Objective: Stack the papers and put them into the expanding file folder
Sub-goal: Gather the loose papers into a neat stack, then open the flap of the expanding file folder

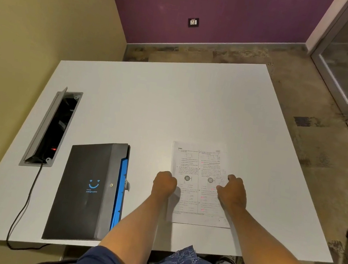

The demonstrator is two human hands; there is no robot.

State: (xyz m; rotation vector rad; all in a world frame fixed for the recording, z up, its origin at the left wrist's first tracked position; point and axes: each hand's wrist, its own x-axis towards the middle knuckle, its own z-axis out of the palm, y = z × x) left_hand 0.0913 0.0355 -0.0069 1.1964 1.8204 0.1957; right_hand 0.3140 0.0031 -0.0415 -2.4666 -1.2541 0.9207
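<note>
Two bare hands are working at a white table [149,110], viewed from the person's head. At the far left, a recessed cable box [50,127] is standing with its lid raised, and a black cord [24,202] is running from it over the near edge. To its right, the expanding file folder [85,188] is lying flat near the front edge, its black cover bearing a blue smile mark and its blue pockets showing along the right side. Just beside the folder, the left hand [164,184] is curling into a loose fist at the left edge of the papers [198,171]; whether it is pinching that edge cannot be told. The papers, printed sheets, are lying as one pile on the table, right of centre, well apart from the folder. The right hand [233,191] is resting on the pile's right side, fingers bent and pressing down on the top sheet; whether it is gripping any sheet cannot be told.
</note>
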